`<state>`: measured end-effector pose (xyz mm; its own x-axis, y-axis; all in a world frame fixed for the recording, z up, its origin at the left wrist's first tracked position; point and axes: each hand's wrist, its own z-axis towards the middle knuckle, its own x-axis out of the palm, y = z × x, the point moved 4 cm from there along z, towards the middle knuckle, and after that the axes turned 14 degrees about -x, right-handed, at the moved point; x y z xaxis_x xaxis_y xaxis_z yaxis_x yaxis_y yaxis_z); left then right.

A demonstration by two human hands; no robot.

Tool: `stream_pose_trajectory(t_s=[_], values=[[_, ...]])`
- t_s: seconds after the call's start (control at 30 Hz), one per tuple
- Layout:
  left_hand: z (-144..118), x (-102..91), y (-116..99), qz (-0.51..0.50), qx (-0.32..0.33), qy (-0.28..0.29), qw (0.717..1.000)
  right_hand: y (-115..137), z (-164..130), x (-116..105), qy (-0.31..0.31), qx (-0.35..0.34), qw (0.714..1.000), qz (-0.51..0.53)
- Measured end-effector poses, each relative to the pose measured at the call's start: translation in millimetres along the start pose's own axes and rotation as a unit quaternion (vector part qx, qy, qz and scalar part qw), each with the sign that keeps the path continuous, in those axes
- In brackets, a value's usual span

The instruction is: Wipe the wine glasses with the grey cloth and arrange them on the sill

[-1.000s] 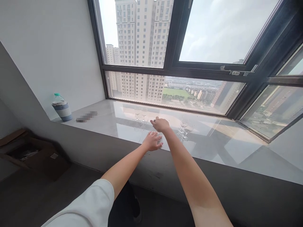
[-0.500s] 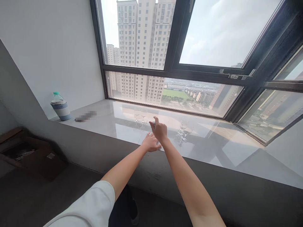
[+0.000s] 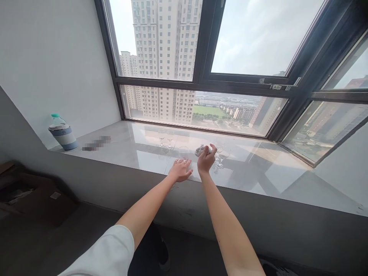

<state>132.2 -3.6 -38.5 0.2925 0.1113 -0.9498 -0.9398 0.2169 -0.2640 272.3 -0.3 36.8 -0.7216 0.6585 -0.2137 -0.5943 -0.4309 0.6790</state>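
My left hand (image 3: 180, 170) is at the sill's front edge, fingers spread and thumb apart, touching or nearly touching the lower part of a clear stemmed glass (image 3: 184, 152). The hand hides the glass's foot. To its right, my right hand (image 3: 206, 159) is raised, closed round a crumpled greyish-white cloth (image 3: 199, 150) that bulges out past the fingers on the left. Just beyond that hand stand several stemmed glasses (image 3: 220, 157), partly overlapping. Farther left on the sill are two more upright stemmed glasses (image 3: 170, 140).
The glossy window sill (image 3: 247, 176) ends in a front edge near my wrists. At its left end stand a blue-and-white cup (image 3: 63, 137), a bottle with a green cap (image 3: 55, 119) and a blurred-out item (image 3: 96, 143). An open cardboard box (image 3: 43, 203) sits below left.
My right hand has pulled away to the right from my left hand, bringing the cloth into view. The glass by my left hand now shows upright. The whole view has shifted slightly.
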Motion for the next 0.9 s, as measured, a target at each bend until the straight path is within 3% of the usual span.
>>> stream_pose_trajectory(t_s=[0.17,0.3,0.43,0.53,0.67,0.9], values=[[2,-3.0,3,-0.029,-0.021,-0.014,0.999,-29,-32,17,0.079,0.068,0.994,-0.019],[2,-5.8,4,-0.042,-0.025,-0.018,0.999,-30,-49,38,0.145,0.095,0.985,-0.014],[2,-6.0,4,-0.048,-0.021,-0.016,0.999,-28,-48,36,0.175,0.089,0.98,-0.021],[3,-4.4,4,-0.047,-0.014,-0.008,0.999,-31,-44,14,0.197,0.055,0.978,-0.04],[4,-2.7,5,-0.04,-0.008,0.0,0.999,-46,-42,-32,0.22,0.007,0.97,-0.104],[5,-2.9,4,-0.011,-0.002,0.004,1.0,-110,-16,-124,0.205,0.031,0.938,-0.277]])
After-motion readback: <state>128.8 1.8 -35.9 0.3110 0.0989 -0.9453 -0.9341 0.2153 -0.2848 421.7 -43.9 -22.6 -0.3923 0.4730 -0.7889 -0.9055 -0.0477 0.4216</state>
